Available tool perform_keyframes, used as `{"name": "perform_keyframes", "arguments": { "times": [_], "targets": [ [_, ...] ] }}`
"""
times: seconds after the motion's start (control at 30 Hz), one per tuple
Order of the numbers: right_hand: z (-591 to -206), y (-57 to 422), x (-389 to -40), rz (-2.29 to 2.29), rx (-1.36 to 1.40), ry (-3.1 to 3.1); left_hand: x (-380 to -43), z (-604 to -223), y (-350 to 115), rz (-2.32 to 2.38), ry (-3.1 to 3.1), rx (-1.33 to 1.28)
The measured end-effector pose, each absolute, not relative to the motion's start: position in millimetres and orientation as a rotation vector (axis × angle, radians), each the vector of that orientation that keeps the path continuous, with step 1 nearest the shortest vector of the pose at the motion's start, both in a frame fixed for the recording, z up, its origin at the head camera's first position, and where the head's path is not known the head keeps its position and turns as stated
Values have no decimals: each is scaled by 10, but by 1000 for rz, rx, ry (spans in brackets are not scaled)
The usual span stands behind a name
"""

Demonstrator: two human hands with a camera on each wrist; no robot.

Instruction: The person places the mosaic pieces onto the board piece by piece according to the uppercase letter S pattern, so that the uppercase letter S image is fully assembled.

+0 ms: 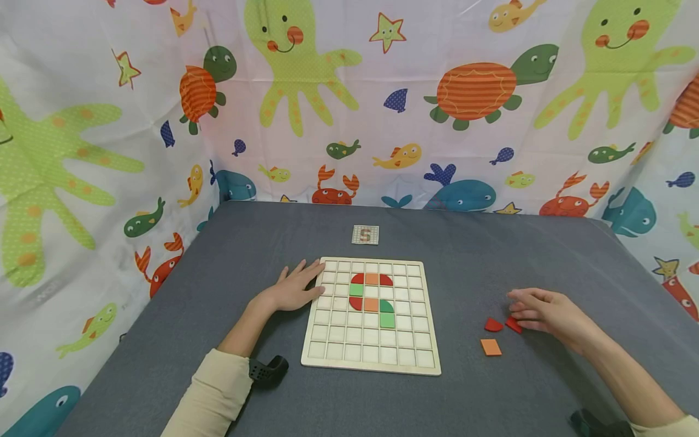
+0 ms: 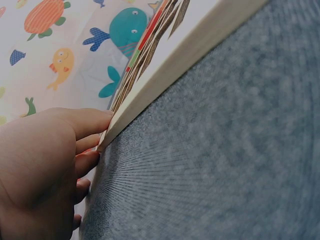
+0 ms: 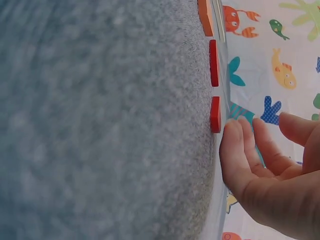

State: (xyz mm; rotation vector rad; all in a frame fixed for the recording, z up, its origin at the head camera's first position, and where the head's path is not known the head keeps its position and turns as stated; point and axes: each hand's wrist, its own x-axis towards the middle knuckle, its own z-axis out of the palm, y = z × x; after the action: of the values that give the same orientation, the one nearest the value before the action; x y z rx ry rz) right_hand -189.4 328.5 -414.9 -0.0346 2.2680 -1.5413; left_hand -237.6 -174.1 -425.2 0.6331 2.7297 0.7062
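Observation:
A square wooden grid board (image 1: 371, 368) lies on the grey table. In its cells are several flat pieces: red and dark green quarter-rounds, orange squares (image 1: 371, 304) and light green squares (image 1: 387, 320). My left hand (image 1: 292, 290) touches the board's left edge near the top corner, fingers spread; the left wrist view shows its fingertips against that edge. Right of the board, my right hand (image 1: 551, 315) hovers beside a red piece (image 1: 513, 325), its fingers loosely bent and nothing seen between them. Another red piece (image 1: 494, 325) and an orange square (image 1: 491, 348) lie close by.
A small card (image 1: 365, 235) with a gridded pattern lies behind the board. A cloth (image 1: 349, 121) printed with sea animals hangs behind the table and along its sides. Each wrist wears a black band, the left one (image 1: 269, 370) near the board's lower left corner.

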Motion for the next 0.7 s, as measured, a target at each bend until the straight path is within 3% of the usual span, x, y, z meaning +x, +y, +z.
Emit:
{"name": "perform_keyframes", "arguments": {
  "times": [0.33,0.7],
  "targets": [
    [-4174,3276,-1847,-1442,-20,2337,-2379,-4252,-1742,710,2732,636],
    [-4202,3263,-1789,-1296,-210,2503,-2370,-4249,-1733,705,2734,641]
  ]
}}
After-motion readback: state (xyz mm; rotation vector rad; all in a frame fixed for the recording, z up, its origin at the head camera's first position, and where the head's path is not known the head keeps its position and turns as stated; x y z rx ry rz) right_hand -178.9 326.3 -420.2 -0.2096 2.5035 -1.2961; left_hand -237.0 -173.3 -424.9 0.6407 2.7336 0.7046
